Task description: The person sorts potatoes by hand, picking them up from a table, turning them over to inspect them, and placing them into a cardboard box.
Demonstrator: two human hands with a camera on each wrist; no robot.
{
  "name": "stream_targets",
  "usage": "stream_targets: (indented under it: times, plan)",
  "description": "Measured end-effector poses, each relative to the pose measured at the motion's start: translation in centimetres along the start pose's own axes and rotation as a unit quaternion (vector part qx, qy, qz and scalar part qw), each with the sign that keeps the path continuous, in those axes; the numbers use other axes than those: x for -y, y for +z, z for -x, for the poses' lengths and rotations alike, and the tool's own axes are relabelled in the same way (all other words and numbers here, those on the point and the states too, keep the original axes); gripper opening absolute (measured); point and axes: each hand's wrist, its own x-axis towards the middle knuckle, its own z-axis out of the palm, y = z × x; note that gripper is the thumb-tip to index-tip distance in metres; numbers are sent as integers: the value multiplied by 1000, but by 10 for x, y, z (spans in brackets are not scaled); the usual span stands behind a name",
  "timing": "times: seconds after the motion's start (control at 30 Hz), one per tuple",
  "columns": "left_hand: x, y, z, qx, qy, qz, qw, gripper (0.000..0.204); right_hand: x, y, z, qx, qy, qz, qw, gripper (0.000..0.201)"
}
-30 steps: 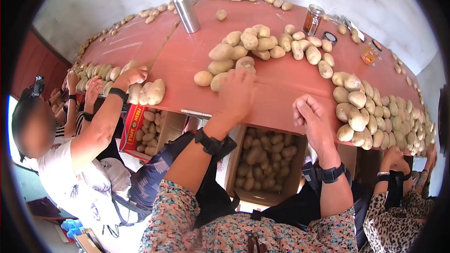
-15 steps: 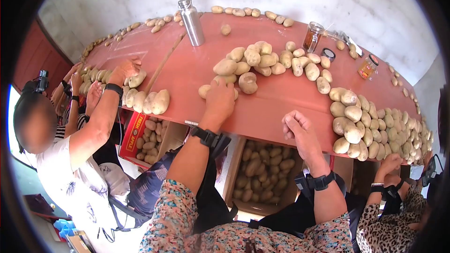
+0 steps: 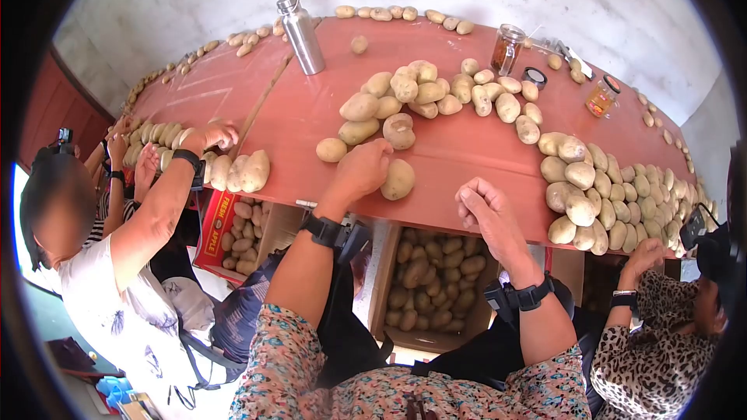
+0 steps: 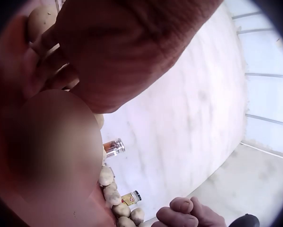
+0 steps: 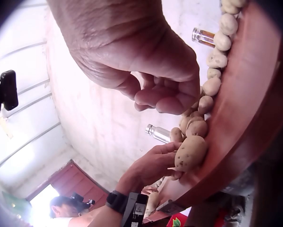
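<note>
The left hand (image 3: 359,171) touched a potato (image 3: 398,179) near the desk (image 3: 459,155) edge with curled fingers; a fuller grip seemed wise; the right hand (image 3: 484,206) hung fisted, empty

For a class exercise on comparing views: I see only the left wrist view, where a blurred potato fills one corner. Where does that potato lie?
Observer: The head view shows the potato at the near edge of the red table. The left hand holds its side.
Operator: And the right hand?
Observer: The right hand is curled and holds nothing, over the table edge.
Operator: Anything under the table?
Observer: A cardboard box of potatoes stands below, between the arms.
</note>
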Motion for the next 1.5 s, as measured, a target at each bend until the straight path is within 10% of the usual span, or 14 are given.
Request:
stream_targets:
  times: [0.33,0.47,0.57,0.73,0.97,1.03,1.13,1.27,1.33,1.5]
  plan:
    - [-29,9,15,7,-38,-22,999,42,-1,13,-7,14,3,5,1000,20]
    - [-19,38,12,78,122,-169,975,47,-3,17,-9,3,-13,39,999,19]
    - [-31,47,25,-53,113,-164,978,35,-6,17,-10,-3,0,43,999,19]
    - [-30,54,29,-12,165,-36,986,21,1,12,-11,-14,-11,32,999,20]
    - [-79,34,61,127,321,76,935,42,5,-21,-8,-94,-120,22,988,21]
    - [-94,34,63,370,240,127,888,50,8,-26,-5,-110,-94,17,989,21]
    - [-92,71,75,442,295,107,840,46,4,-30,-3,-89,-89,7,992,21]
    - [-88,105,88,424,287,4,859,43,6,-27,-1,-77,-79,10,994,21]
    - [-86,109,85,252,353,-29,900,40,7,-26,-1,-67,-82,18,994,21]
    - [-93,96,69,244,313,16,918,30,12,-22,4,-58,-88,34,994,22]
